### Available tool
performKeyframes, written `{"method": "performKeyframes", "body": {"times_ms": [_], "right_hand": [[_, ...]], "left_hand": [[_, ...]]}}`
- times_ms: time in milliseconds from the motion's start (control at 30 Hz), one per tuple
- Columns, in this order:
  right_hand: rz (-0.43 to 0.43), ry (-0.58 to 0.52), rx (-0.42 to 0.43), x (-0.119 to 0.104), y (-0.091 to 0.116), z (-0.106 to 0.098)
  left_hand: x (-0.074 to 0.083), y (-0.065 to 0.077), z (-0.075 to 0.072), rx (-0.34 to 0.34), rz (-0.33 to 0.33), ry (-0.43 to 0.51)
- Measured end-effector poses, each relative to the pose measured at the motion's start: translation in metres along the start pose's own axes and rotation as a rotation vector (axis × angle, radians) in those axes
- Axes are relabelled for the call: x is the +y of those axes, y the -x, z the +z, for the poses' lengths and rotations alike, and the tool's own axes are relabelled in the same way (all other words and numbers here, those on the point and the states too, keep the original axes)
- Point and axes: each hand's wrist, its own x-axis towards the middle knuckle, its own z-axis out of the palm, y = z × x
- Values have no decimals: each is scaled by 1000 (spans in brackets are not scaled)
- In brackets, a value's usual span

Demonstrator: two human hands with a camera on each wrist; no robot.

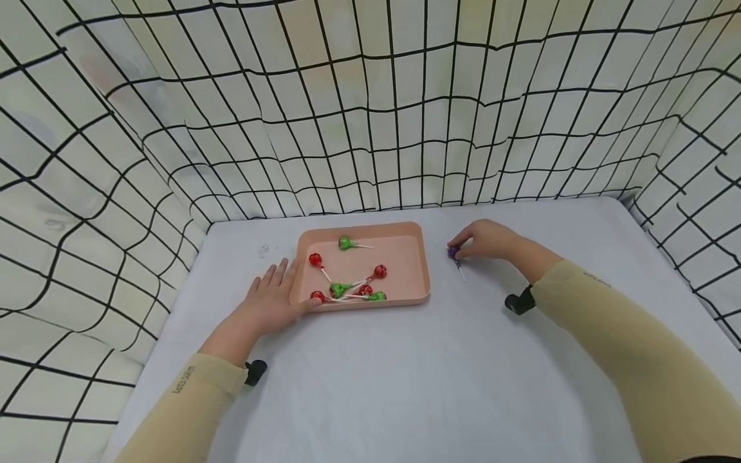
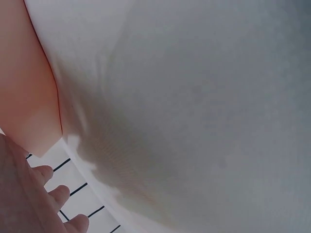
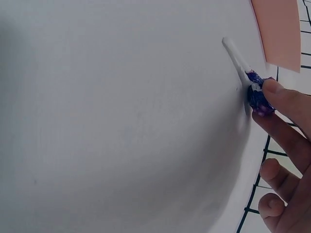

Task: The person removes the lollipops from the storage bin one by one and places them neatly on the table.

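Note:
My right hand [image 1: 483, 240] pinches a purple-wrapped lollipop [image 3: 260, 99] by its candy end between thumb and index finger, right of the tray. Its white stick [image 3: 235, 54] points away from the fingers, close over the white table. My left hand [image 1: 274, 299] lies with fingers spread at the left edge of a peach tray [image 1: 399, 251], its thumb over the front-left rim. Inside the tray are several red and green lollipops: one green lollipop [image 1: 345, 243] near the back, one red lollipop [image 1: 315, 259] at left, the others clustered toward the front.
The white tabletop [image 1: 393, 373] spreads in front of the tray and to both sides. A white wall covering with a black grid [image 1: 370, 128] closes in the back, left and right. Dark wrist cameras sit at both cuffs.

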Motion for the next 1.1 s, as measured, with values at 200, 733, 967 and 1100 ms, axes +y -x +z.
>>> {"method": "performKeyframes", "body": {"times_ms": [200,733,967,1100], "right_hand": [[23,-2,12,-6,-2,5],[35,17,14,-19,1,8],[40,3,34,-23,4,-2],[29,-4,43,-27,5,-8]], "left_hand": [[-1,-2,6,-9,6,5],[0,0,3,11,15,-8],[0,2,0,19,20,-10],[0,2,-1,20,19,-25]]}}
